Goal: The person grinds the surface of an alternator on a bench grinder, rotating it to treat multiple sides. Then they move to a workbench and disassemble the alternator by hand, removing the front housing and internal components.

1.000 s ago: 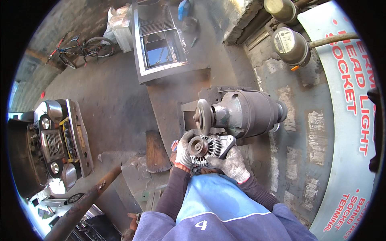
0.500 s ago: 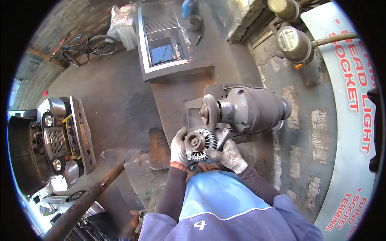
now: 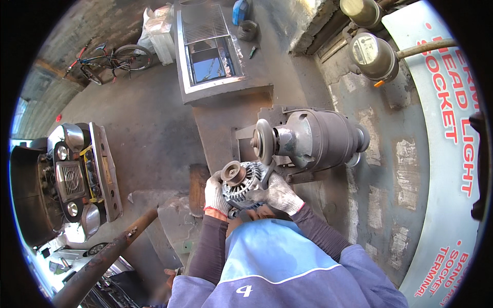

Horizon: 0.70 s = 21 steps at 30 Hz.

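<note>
- Head view: your left hand (image 3: 216, 195) and right hand (image 3: 281, 195), gloved in whitish knit, have their fingers gripping a finned, silvery metal alternator (image 3: 242, 186) between them.
- It's just below a disc-shaped wheel (image 3: 264, 139) on a dusty, barrel-shaped motor (image 3: 326, 139); contact is unclear.
- Beyond, a blue jug (image 3: 240, 12) adjoins a dark tub (image 3: 247, 31), contents indistinct.

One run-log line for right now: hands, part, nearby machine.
left hand: gripping alternator | right hand: gripping its opposite side | nearby: motor with wheel | wheel contact: unclear
</note>
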Available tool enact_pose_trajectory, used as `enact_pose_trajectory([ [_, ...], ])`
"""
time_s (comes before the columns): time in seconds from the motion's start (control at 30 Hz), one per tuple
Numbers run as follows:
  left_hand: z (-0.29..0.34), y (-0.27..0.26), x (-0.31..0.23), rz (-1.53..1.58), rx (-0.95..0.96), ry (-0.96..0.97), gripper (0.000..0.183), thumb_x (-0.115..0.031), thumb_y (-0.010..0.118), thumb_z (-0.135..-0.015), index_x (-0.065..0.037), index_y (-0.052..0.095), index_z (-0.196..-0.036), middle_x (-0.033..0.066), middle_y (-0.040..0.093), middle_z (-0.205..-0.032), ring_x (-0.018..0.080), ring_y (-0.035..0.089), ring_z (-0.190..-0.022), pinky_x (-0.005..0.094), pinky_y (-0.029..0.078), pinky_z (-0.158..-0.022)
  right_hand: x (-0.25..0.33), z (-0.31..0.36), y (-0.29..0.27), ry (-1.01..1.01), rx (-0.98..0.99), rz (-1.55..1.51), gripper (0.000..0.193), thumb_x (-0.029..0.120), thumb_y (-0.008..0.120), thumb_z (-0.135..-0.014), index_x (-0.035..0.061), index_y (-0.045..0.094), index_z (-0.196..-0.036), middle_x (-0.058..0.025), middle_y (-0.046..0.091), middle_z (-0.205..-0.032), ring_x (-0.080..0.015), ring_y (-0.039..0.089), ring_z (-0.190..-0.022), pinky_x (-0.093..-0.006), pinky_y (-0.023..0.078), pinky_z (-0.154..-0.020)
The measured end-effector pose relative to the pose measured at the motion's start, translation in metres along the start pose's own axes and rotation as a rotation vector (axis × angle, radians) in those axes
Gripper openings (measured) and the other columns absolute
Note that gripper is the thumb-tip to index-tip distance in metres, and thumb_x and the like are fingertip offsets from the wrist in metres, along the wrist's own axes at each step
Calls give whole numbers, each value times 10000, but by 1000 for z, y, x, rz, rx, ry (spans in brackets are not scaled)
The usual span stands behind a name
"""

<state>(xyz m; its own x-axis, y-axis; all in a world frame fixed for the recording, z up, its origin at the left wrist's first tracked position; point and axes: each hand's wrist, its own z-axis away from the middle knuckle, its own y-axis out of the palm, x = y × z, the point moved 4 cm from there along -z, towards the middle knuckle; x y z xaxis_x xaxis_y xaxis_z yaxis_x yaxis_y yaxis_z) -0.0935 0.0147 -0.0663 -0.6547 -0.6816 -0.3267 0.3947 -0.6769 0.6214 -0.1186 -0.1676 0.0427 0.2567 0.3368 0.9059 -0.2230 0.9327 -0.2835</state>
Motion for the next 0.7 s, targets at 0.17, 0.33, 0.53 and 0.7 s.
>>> enact_pose_trajectory([
  [0.17,-26,-6,13,110,8,-116,352,-157,487,-1067,68,725,-1198,209,766,-1145,288,763,-1025,401,634,-935,-12,-1,-3,252,-12,-199,692,374,903,-827,62,649,-1390,-103,749,-1227,-235,714,-1120,-388,571,-1008],
  [0.33,-19,-9,7,92,-43,-102,356,-153,485,-1063,54,723,-1227,204,766,-1187,292,756,-1073,419,620,-979,-10,-6,10,278,24,-499,728,360,902,-836,57,615,-1432,-88,712,-1312,-188,680,-1181,-365,565,-1023],
  [0.53,17,-11,7,193,-99,-122,398,-162,464,-1071,87,704,-1268,226,752,-1218,294,753,-1101,411,619,-1008,12,4,10,106,21,-251,670,290,879,-842,48,594,-1397,-66,693,-1271,-175,652,-1171,-350,547,-1042],
  [0.7,2,-7,1,30,-28,-7,354,-153,529,-1069,85,709,-1261,197,759,-1215,260,759,-1076,381,622,-987,-2,-10,8,263,48,-410,583,299,855,-866,48,641,-1347,-36,707,-1127,-139,645,-1034,-330,560,-964],
])
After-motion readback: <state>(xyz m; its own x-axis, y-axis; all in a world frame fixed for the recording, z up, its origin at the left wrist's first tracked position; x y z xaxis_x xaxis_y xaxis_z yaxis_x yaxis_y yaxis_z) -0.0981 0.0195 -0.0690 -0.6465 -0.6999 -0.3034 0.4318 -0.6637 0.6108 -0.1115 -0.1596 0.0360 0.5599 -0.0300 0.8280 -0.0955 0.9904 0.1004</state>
